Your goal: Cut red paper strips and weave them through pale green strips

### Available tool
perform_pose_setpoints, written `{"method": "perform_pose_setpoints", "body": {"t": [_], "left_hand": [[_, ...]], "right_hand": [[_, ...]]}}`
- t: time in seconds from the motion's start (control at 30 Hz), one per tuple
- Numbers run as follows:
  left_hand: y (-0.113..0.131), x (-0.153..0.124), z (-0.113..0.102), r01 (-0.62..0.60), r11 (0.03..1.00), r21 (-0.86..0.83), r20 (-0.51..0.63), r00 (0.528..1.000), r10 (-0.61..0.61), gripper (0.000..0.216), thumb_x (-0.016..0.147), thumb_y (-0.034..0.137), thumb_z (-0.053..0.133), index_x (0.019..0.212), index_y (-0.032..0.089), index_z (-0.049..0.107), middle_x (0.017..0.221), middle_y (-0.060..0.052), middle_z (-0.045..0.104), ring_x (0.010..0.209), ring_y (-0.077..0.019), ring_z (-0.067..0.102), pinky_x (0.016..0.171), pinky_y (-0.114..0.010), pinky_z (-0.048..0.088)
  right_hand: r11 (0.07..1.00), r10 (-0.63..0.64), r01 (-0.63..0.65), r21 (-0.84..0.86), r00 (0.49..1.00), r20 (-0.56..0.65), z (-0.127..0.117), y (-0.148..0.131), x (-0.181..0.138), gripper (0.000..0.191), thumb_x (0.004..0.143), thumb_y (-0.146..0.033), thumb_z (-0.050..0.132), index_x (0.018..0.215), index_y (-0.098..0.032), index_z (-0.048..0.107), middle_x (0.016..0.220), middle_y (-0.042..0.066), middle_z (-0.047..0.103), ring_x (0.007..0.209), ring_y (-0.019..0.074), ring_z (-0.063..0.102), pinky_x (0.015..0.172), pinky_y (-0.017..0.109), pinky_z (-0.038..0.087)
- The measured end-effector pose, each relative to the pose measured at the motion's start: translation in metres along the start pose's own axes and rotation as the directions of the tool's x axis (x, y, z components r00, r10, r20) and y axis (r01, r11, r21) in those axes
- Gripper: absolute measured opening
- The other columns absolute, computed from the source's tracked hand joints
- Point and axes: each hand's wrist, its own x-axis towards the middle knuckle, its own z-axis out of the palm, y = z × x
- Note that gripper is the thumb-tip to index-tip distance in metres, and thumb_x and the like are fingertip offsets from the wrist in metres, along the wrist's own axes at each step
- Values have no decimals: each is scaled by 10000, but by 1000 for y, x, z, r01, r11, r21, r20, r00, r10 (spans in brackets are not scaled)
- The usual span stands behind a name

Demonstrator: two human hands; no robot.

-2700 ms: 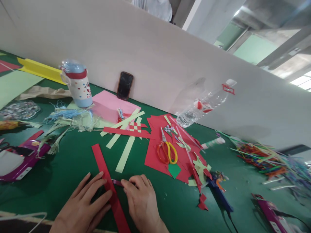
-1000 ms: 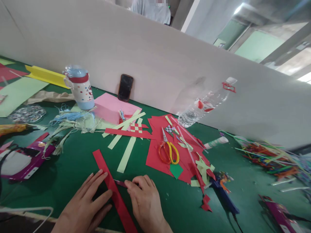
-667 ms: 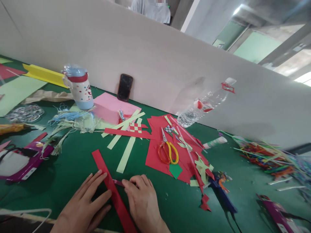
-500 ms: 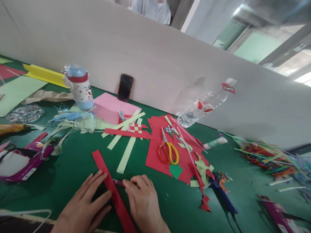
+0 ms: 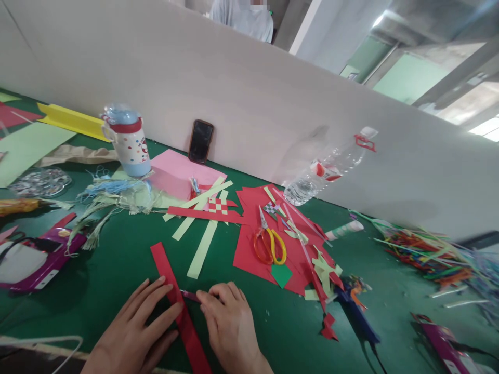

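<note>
A long red paper strip (image 5: 183,306) lies slantwise on the green table, running down to the bottom edge of the view. My left hand (image 5: 142,324) rests with outstretched fingers on the strip's left side, fingertips pressing it down. To the right of the strip, my right hand (image 5: 233,324) pinches a small purple craft knife (image 5: 191,296). Its thin silvery tip points left at the strip's right edge; I cannot tell whether it touches. Beyond my hands are pale green strips (image 5: 201,251) and a red and pale green checkered weave (image 5: 218,206).
Scissors (image 5: 270,241) lie on red paper sheets (image 5: 245,249), with a water bottle (image 5: 325,169) behind. A phone (image 5: 201,141) leans on the partition. A flask (image 5: 130,143) stands back left. Purple-cased glue guns (image 5: 50,259) and a blue glue gun (image 5: 358,314) flank the work area.
The red strip has turned slightly: its far end has shifted right and its near end left. Both hands stay nearly in place, the right still pinching the knife.
</note>
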Motion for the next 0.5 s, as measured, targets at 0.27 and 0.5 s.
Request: {"method": "perform_pose_setpoints", "body": {"t": [0.27,0.5], "left_hand": [[-1,-3,4,-3,1000,19,-18,1000,3,307,867,319,640,1172,309,675,1338,-93,564,1272,-275,539,1069,-415,463],[-2,-5,6,-4,1000,28,-2,1000,4,370,869,326,643,1239,340,641,1343,-67,581,1284,-266,540,1073,-421,470]], "right_hand": [[1000,5,-5,-6,1000,-8,5,-1,0,299,914,-122,532,1116,-294,668,904,30,653,806,224,561,686,348,389],[1000,7,-7,-27,1000,-10,2,0,1,289,905,-112,538,1098,-278,675,894,38,656,796,216,571,682,333,399]]}}
